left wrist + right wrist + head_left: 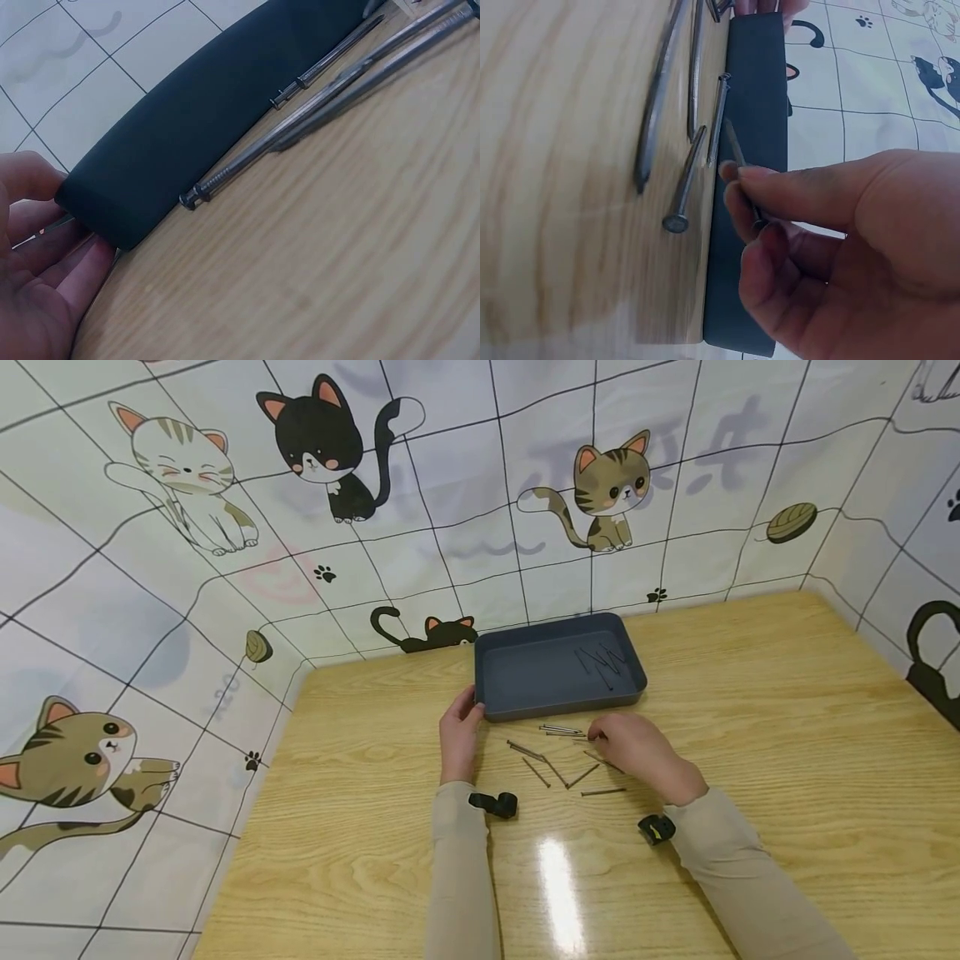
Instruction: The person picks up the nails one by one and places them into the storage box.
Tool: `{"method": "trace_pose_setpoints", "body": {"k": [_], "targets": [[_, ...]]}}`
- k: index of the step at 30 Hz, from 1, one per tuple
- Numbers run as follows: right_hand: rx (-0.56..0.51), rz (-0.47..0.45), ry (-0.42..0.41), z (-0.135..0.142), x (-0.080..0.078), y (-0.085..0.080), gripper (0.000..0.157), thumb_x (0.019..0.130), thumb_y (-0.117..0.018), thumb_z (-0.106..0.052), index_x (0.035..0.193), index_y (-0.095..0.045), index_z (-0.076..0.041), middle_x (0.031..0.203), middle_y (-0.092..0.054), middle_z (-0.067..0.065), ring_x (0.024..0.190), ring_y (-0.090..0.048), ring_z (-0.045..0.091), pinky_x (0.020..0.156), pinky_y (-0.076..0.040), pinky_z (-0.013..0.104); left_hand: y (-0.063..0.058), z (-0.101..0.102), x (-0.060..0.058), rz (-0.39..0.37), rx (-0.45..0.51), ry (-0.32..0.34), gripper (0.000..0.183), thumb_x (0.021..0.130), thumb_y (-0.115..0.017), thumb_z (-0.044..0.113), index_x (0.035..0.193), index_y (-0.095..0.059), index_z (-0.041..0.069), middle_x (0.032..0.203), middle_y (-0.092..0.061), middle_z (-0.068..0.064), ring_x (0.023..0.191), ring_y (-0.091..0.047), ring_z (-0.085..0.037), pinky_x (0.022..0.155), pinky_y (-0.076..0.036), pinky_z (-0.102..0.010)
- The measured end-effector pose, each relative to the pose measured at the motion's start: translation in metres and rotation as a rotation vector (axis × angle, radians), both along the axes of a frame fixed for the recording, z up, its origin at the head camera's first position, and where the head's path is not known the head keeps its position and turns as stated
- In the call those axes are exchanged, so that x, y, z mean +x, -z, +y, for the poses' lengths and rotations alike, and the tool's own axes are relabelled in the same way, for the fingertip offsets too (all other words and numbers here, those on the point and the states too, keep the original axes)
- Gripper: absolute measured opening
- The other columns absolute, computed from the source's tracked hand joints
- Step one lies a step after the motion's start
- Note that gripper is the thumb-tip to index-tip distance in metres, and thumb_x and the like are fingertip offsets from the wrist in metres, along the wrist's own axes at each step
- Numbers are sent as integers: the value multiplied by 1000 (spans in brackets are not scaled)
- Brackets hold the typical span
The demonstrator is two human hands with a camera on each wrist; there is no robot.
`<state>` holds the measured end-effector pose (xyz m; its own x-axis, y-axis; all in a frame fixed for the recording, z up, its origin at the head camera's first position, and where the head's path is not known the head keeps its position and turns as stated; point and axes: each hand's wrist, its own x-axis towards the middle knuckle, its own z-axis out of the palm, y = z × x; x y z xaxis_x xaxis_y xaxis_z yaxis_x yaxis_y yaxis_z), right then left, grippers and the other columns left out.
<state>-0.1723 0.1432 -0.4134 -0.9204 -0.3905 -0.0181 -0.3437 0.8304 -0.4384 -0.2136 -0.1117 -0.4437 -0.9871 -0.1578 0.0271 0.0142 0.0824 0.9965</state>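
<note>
My right hand [637, 747] pinches a nail [736, 146] between thumb and fingertips, just in front of the dark blue tray [525, 704]. The nail's head shows by the curled fingers in the right wrist view, and its shaft points away from the palm. At the tray's front left corner, my left hand [459, 739] grips the side, thumb near the front and fingers along the left wall. Several loose nails [536, 772] lie scattered on the table between the hands. Inside the tray, more nails [603, 664] rest toward the right end.
The wooden table [360, 827] meets a cat-patterned sheet [465, 543] behind the tray and at both sides. Each wrist carries a small black camera, one on the left [495, 804] and one on the right [657, 829].
</note>
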Motion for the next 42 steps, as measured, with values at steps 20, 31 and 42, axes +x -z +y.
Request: {"method": "trace_pose_setpoints", "body": {"k": [20,31,42], "targets": [[-140,-71,93,5,-7,0,19,88,-52,-15,102,-61,-5,91,-62,6,79,-57,19,66,-46,36,0,0,-1,16,1,6,40,90,-51,7,129,-46,0,129,-47,-16,118,-43,-28,95,-37,-36],[-278,-37,164,6,-6,3,20,88,-54,-23,97,-64,-9,89,-63,4,78,-56,18,65,-45,35,6,-1,-3,25,-15,-4,40,89,-52,7,128,-48,1,127,-49,-14,116,-45,-25,93,-39,-34],[-415,-23,192,9,-10,5,27,87,-58,-22,108,-62,-6,96,-63,7,85,-58,22,69,-47,38,12,-3,-7,-1,11,12,40,90,-52,11,129,-47,6,129,-48,-11,118,-43,-24,94,-38,-35]]}}
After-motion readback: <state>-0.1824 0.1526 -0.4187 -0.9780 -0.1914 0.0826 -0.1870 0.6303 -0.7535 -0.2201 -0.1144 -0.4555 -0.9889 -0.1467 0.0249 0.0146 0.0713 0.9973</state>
